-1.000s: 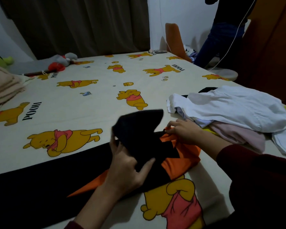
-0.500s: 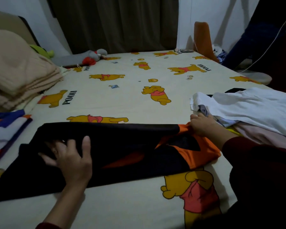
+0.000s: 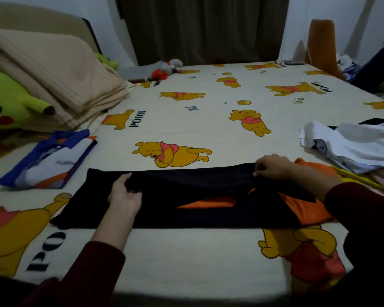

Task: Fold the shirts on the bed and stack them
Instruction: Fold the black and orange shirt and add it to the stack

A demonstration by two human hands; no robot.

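Observation:
A black and orange shirt (image 3: pixel 186 209) lies stretched in a long band across the near part of the bed (image 3: pixel 186 120). My left hand (image 3: pixel 124 193) rests on its left half with the fingers curled into the cloth near the far edge. At the far right edge of the band, my right hand (image 3: pixel 273 166) pinches the fabric. A folded blue, white and orange shirt (image 3: pixel 51 160) lies on the bed to the left. A loose heap of white and pale shirts (image 3: pixel 353 147) sits at the right.
Folded beige blankets (image 3: pixel 53 74) and a yellow-green plush toy (image 3: pixel 7 103) fill the far left. A grey and red soft toy (image 3: pixel 162 68) lies at the back by the dark curtain. An orange chair (image 3: pixel 321 41) and a person's leg (image 3: pixel 375 69) stand beyond the right edge.
The black shirt was bunched up in my left hand, then spread leftward into a long flat band. My left hand shifted toward its middle; my right hand stayed at the right end.

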